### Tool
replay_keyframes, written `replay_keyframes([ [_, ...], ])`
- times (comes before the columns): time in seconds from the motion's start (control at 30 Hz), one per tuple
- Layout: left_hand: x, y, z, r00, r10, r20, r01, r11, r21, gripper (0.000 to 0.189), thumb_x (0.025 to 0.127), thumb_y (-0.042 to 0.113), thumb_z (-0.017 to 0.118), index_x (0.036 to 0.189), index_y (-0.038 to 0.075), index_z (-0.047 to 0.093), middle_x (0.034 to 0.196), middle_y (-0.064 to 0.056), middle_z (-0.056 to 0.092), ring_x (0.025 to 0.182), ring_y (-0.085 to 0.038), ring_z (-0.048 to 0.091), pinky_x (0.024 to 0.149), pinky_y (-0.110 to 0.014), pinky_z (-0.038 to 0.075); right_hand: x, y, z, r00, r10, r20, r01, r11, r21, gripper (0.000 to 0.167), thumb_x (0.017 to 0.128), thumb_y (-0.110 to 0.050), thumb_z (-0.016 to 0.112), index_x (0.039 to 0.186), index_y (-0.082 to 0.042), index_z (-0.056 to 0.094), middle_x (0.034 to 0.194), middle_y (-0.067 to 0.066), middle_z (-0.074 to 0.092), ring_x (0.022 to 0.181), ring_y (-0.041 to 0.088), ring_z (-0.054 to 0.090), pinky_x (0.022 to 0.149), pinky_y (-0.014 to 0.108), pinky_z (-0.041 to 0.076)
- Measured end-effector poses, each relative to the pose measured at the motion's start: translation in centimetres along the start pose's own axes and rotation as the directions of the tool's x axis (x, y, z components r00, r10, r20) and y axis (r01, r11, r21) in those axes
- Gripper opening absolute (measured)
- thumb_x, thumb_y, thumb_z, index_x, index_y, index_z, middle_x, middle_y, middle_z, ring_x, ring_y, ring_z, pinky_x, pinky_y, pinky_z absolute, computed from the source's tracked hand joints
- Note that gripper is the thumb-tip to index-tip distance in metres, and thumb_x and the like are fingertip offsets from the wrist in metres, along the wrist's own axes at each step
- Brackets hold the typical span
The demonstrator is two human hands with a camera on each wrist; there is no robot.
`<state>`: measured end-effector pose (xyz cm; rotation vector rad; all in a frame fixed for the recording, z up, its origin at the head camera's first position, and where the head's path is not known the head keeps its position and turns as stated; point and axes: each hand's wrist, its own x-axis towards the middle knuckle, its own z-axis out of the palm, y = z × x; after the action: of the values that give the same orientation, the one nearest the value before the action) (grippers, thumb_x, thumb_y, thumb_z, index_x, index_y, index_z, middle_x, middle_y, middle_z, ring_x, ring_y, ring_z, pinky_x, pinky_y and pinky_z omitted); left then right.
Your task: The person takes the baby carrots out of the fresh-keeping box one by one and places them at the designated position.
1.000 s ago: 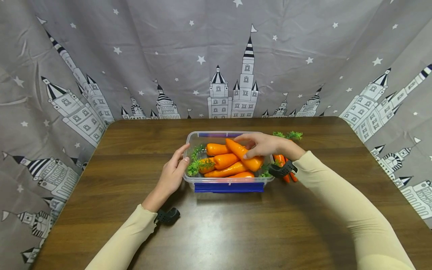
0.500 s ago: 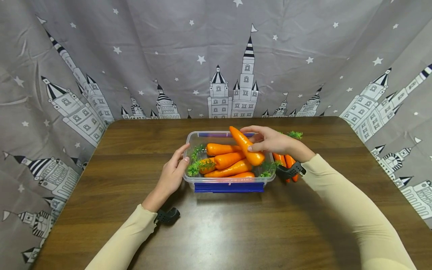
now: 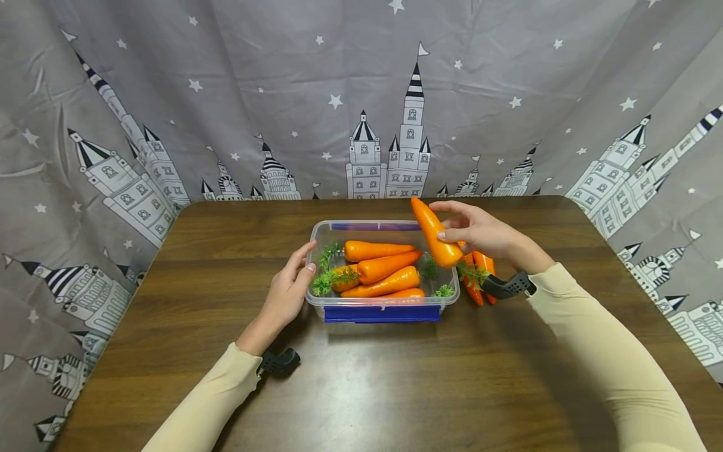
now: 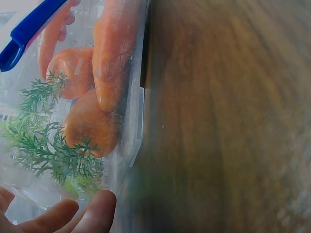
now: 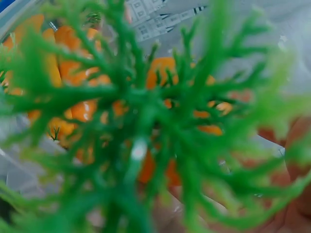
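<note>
My right hand [image 3: 477, 229] pinches an orange toy carrot [image 3: 433, 232] between thumb and fingers, above the right rim of a clear plastic box [image 3: 384, 302] with blue clips. The carrot tilts, tip up and to the left; its green top fills much of the right wrist view as blurred leaves [image 5: 141, 111]. My left hand [image 3: 288, 289] rests against the box's left end, and its fingertips [image 4: 99, 206] touch the outer wall in the left wrist view. Several carrots [image 3: 386, 267] with leafy tops lie inside the box.
Carrots [image 3: 473, 292] lie on the brown wooden table [image 3: 361, 389] just right of the box, partly hidden by the right hand and the leaves. A grey curtain [image 3: 248, 81] printed with castles and stars hangs behind the table.
My right hand has lifted the carrot out of the box's pile and carried it up and to the right, over the rim. The left hand has stayed in place.
</note>
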<state>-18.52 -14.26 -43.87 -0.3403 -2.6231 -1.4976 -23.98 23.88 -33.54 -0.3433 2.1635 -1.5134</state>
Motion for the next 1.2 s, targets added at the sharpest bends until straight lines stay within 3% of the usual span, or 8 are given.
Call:
replay_keyframes([
  [0.13, 0.0, 0.0, 0.0, 1.0, 0.006, -0.003, -0.006, 1.0, 0.011, 0.048, 0.108, 0.025, 0.043, 0.156, 0.019, 0.042, 0.131, -0.023, 0.064, 0.101, -0.033, 0.063, 0.086, -0.046, 0.048, -0.9, 0.1, -0.7, 1.0, 0.001, -0.018, -0.001, 1.0, 0.022, 0.064, 0.102, -0.007, 0.057, 0.159, -0.007, 0.028, 0.116, 0.008, 0.063, 0.083, 0.017, 0.072, 0.065, 0.029, 0.06],
  [0.33, 0.0, 0.0, 0.0, 1.0, 0.009, -0.007, -0.009, 1.0, 0.013, 0.048, 0.108, 0.024, 0.044, 0.155, 0.017, 0.042, 0.13, -0.023, 0.065, 0.1, -0.033, 0.062, 0.086, -0.046, 0.047, -2.9, 1.2, -2.6, 0.997, 0.017, -0.07, -0.015, 1.0, 0.027, 0.067, 0.103, -0.009, 0.057, 0.16, -0.005, 0.022, 0.115, 0.003, 0.063, 0.087, 0.014, 0.072, 0.07, 0.032, 0.061],
  [0.67, 0.0, 0.0, 0.0, 1.0, -0.006, 0.004, 0.006, 1.0, -0.004, 0.048, 0.108, 0.026, 0.043, 0.156, 0.02, 0.041, 0.14, -0.024, 0.06, 0.113, -0.037, 0.061, 0.092, -0.052, 0.047, -5.5, 5.8, -5.6, 0.979, 0.089, -0.185, -0.09, 0.996, -0.002, 0.07, 0.103, -0.01, 0.056, 0.16, -0.001, 0.016, 0.112, 0.0, 0.062, 0.088, 0.009, 0.069, 0.073, 0.032, 0.061],
  [0.8, 0.0, 0.0, 0.0, 1.0, -0.004, 0.005, 0.004, 1.0, -0.003, 0.048, 0.108, 0.025, 0.043, 0.156, 0.02, 0.041, 0.139, -0.025, 0.06, 0.11, -0.036, 0.06, 0.091, -0.05, 0.046, -6.3, 7.5, -6.4, 0.968, 0.128, -0.215, -0.129, 0.992, 0.012, 0.072, 0.103, -0.011, 0.056, 0.16, -0.001, 0.014, 0.113, 0.001, 0.061, 0.086, 0.008, 0.068, 0.073, 0.031, 0.061],
  [1.03, 0.0, -0.1, 0.0, 1.0, 0.004, 0.002, -0.004, 1.0, 0.004, 0.048, 0.108, 0.024, 0.043, 0.156, 0.021, 0.042, 0.127, -0.022, 0.064, 0.096, -0.031, 0.059, 0.083, -0.043, 0.045, -7.1, 9.9, -7.1, 0.955, 0.176, -0.24, -0.179, 0.984, 0.01, 0.074, 0.103, -0.01, 0.056, 0.16, 0.003, 0.01, 0.102, -0.01, 0.063, 0.08, 0.006, 0.065, 0.07, 0.029, 0.059],
  [1.2, 0.0, -0.1, 0.0, 1.0, 0.009, 0.002, -0.009, 1.0, 0.002, 0.048, 0.108, 0.023, 0.043, 0.156, 0.02, 0.042, 0.12, -0.021, 0.065, 0.089, -0.029, 0.057, 0.078, -0.039, 0.043, -7.3, 10.9, -7.0, 0.949, 0.203, -0.241, -0.215, 0.976, -0.026, 0.076, 0.102, -0.012, 0.057, 0.16, 0.004, 0.01, 0.114, 0.005, 0.064, 0.081, 0.005, 0.064, 0.071, 0.031, 0.059],
])
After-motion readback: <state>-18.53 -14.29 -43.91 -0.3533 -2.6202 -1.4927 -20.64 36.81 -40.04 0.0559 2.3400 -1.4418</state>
